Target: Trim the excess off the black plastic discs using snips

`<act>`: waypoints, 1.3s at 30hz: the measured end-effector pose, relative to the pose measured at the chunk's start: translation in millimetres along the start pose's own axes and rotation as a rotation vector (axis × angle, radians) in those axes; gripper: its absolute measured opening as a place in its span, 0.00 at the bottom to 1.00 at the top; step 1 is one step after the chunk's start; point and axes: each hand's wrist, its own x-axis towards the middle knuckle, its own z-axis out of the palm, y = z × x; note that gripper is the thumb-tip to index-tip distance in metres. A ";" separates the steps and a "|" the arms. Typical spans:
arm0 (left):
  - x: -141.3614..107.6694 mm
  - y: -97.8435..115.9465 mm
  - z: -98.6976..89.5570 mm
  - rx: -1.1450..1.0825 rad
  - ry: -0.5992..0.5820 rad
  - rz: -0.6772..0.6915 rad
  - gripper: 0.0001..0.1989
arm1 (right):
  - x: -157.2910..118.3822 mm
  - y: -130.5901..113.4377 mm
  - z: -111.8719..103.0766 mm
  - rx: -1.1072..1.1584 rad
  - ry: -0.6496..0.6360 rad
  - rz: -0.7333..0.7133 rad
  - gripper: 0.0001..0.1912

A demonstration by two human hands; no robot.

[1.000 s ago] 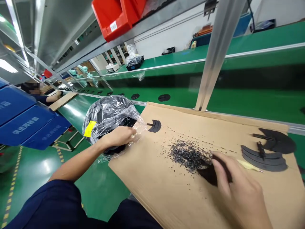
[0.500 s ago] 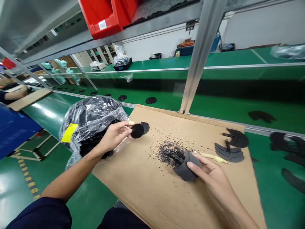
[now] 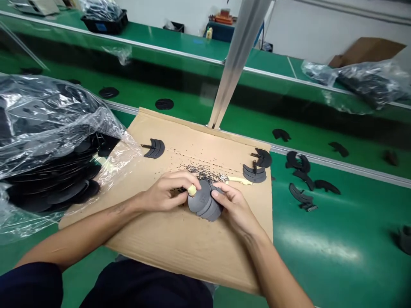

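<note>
My left hand [image 3: 170, 191], its thumb and fingers closed and a pale yellow cover on one fingertip, grips a dark grey round disc [image 3: 199, 197]. Opposite it, my right hand [image 3: 233, 203] pinches a curved dark grey piece [image 3: 213, 211]. Disc and curved piece meet edge to edge or overlap; the exact contact cannot be made out. Black crumbs [image 3: 202, 172] lie scattered on the cardboard [image 3: 180, 244] just behind the hands. Yellow-handled cutters [image 3: 239, 180] lie beyond my right hand, beside curved black parts [image 3: 255, 173].
To the left, a clear plastic bag [image 3: 61, 115] holds a heap of black discs [image 3: 51, 179]. More curved parts [image 3: 152, 148] lie on the cardboard's left. Several black pieces [image 3: 301, 194] are on the green table at right. A metal post [image 3: 236, 60] rises behind the cardboard.
My left hand has carried the disc away from the bag side to the curved piece in my right hand. Both hands are now together over the cardboard. The view has turned down and right.
</note>
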 end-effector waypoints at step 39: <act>-5.0 -1.4 8.8 -0.453 -0.022 -0.738 0.28 | -10.3 9.5 1.0 -1.044 0.312 -1.009 0.18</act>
